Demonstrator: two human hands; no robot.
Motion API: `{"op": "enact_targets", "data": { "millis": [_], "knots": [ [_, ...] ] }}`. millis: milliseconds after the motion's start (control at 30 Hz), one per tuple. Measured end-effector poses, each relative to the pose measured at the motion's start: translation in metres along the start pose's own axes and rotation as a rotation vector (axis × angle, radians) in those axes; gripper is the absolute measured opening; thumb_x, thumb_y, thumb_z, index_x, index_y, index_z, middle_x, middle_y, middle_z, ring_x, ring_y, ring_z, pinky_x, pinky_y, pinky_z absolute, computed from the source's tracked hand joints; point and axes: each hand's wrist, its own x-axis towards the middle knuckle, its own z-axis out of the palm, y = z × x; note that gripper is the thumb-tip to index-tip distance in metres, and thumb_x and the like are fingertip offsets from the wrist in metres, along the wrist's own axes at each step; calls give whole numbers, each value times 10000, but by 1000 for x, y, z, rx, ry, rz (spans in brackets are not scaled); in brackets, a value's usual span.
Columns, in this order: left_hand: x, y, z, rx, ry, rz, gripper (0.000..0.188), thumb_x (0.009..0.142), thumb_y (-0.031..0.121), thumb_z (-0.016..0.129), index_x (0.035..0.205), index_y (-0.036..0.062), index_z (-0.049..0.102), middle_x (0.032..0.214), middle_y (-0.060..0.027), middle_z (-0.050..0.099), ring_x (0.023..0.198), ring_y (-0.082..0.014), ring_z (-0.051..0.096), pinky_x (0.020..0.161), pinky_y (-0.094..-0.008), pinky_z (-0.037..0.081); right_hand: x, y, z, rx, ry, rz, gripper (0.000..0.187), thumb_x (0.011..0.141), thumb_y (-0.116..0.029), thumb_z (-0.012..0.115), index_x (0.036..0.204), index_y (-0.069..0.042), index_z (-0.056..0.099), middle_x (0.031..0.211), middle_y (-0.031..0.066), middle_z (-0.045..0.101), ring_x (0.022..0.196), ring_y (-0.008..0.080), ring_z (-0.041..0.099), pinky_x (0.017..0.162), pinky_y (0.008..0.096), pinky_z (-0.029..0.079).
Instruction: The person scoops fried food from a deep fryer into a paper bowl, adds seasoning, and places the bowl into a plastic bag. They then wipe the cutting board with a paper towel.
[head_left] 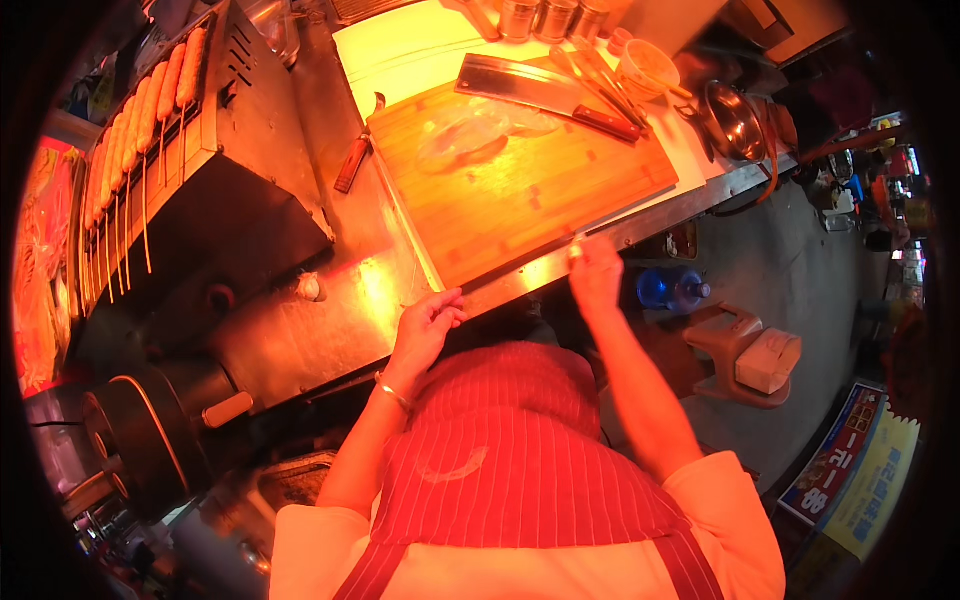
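My left hand [428, 328] is at the counter's near edge, beside the near corner of a wooden cutting board [560, 190]. Its fingers are curled together, and whatever they may pinch is hidden. Further right, my right hand [597, 272] is closed in a loose fist at the same edge, with a small pale spot at the fingertips that I cannot make out. A thin, translucent, wet-looking piece [465, 142] lies on the board. Across the board's far side rests a cleaver [525, 88] with a reddish wooden handle. A small hooked knife [354, 160] lies left of the board.
Skewered sausages [145, 105] line a metal grill [262, 120] at the left. A garlic bulb [311, 287] lies on the counter. Spice jars [553, 20], a tub [647, 70] and a metal bowl [735, 120] stand behind. On the floor are a blue bottle [668, 289] and a stool [722, 340].
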Motion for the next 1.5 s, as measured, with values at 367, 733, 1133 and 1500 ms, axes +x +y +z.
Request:
{"op": "enact_targets", "data": {
  "millis": [367, 733, 1133, 1500],
  "knots": [
    [-44, 7, -51, -98, 267, -30, 297, 889, -22, 477, 1155, -39, 606, 993, -90, 651, 817, -130, 613, 758, -242, 502, -60, -115, 35, 101, -278, -308, 115, 743, 21, 568, 850, 6, 605, 758, 151, 524, 670, 343, 568, 582, 434, 477],
    [-91, -18, -55, -206, 401, -2, 307, 878, 24, 503, 1163, -49, 592, 1039, -153, 666, 829, -124, 610, 762, -235, 474, -94, -161, 67, 197, -420, -412, 92, 742, 24, 573, 825, 9, 610, 790, 169, 553, 683, 377, 573, 569, 450, 472],
    [-131, -25, -68, -286, 667, 65, 310, 851, -11, 494, 1137, -53, 607, 979, -127, 658, 799, -135, 618, 730, -242, 484, 2, -215, 92, 228, -546, -381, 150, 772, -45, 610, 892, -64, 698, 824, 145, 644, 807, 309, 632, 700, 391, 510],
    [-169, -55, -54, -382, 818, 37, 290, 870, -1, 492, 1123, -4, 633, 960, -101, 661, 800, -135, 631, 722, -245, 497, 116, -211, 191, -427, -453, -1047, 126, 708, -189, 620, 784, -179, 720, 775, 46, 621, 887, 226, 543, 745, 382, 382]
  ]
}}
